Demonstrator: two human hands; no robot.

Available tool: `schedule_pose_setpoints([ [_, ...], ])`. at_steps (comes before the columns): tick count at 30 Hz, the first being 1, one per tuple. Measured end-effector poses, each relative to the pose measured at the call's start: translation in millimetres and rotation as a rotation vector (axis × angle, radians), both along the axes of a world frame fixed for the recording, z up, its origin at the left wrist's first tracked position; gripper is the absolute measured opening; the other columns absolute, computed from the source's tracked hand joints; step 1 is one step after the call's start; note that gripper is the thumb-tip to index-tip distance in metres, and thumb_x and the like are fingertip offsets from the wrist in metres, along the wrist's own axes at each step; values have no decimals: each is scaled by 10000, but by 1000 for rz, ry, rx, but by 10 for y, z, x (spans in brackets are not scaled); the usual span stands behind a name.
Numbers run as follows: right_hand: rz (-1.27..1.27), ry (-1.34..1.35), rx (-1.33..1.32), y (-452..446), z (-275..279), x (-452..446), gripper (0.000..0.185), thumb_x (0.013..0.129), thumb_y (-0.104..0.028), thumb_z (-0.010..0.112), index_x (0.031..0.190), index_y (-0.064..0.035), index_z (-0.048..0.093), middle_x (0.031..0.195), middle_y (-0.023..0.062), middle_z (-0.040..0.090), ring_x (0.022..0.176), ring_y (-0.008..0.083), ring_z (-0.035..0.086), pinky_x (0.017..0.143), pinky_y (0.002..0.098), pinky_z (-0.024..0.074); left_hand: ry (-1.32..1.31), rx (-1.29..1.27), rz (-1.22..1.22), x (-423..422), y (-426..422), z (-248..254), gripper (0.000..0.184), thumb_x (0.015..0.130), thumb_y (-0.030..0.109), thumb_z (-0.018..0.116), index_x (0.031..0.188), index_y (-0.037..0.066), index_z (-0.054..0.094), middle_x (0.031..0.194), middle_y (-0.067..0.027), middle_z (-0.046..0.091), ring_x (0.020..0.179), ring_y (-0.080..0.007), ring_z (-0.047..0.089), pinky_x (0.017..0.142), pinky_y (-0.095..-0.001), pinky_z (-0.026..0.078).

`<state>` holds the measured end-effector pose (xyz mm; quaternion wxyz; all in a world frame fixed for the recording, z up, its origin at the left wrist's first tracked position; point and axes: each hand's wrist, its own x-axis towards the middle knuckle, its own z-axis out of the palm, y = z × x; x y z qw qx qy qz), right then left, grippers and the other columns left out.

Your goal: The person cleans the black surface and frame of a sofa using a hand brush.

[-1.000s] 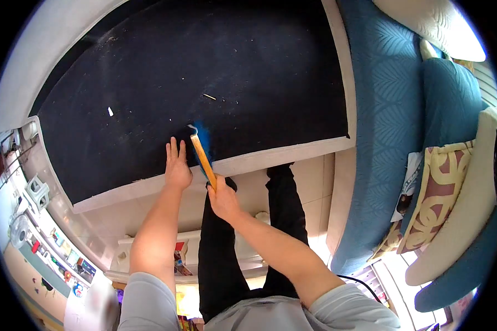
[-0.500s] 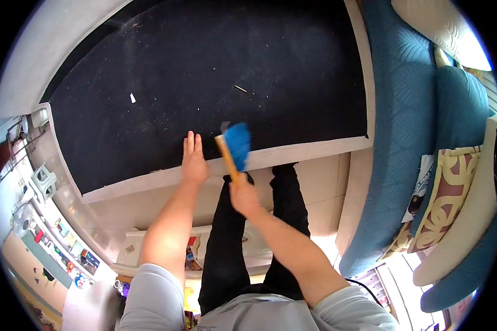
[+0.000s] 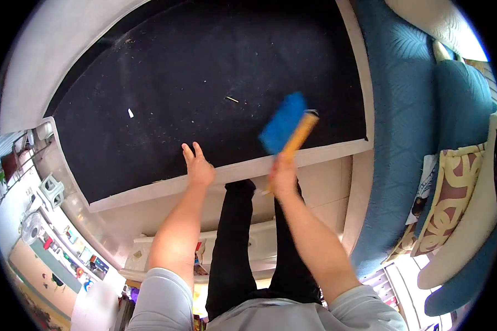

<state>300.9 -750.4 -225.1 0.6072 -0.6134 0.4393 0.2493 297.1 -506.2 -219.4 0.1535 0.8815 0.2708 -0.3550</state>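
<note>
My right hand (image 3: pixel 284 175) is closed around the wooden handle of a hand brush (image 3: pixel 302 132) with blue bristles, blurred by motion. The brush is over the right part of a black, dust-specked surface (image 3: pixel 165 66) inside a pale padded border (image 3: pixel 248 170). At the near border, my left hand (image 3: pixel 200 170) has its fingers stretched out and apart, with nothing in it. A small white scrap (image 3: pixel 130 113) lies on the black surface to the left. Near the middle lies a thin, short stick (image 3: pixel 232 99), with pale crumbs scattered around.
To the right stands a blue-covered sofa (image 3: pixel 397 127) with a patterned cushion (image 3: pixel 450 196). A white stool (image 3: pixel 52 189) and a fan (image 3: pixel 32 225) are at the left. Tiled floor (image 3: pixel 326 185) runs along the near border, around my legs.
My right hand has swung the brush rightward across the black surface. My left hand has moved slightly right and nearer to me, its fingers more spread.
</note>
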Motion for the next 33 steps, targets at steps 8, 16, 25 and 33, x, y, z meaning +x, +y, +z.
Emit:
schedule_pose_setpoints([
  [8,434,-117,106,1222,424,-97,300,1003,-376,538,1022,-78,509,671,6,495,532,129,497,463,312,420,40,-156,-23,-13,374,60,776,838,0,578,1531,36,233,1616,-200,115,1477,-329,209,1193,-401,255],
  [16,-71,-32,-190,-547,136,568,286,1021,-353,506,904,-92,494,654,-10,469,527,95,487,445,265,397,-19,-118,-57,320,-33,151,754,835,-19,558,1523,35,252,1606,-227,82,1472,-399,168,1199,-422,247],
  [25,558,-118,28,805,289,198,339,1003,-365,524,973,-28,539,679,83,557,566,200,562,505,359,447,-61,-170,-23,413,-245,145,811,797,53,691,1495,6,281,1607,-205,121,1465,-388,197,1205,-409,232],
  [33,114,-143,-132,-1006,493,1248,245,998,-327,556,976,-97,473,614,-1,480,458,95,463,396,270,396,-275,-144,-251,791,-806,148,747,812,49,658,1472,-14,315,1573,-280,133,1432,-486,203,1181,-492,244],
])
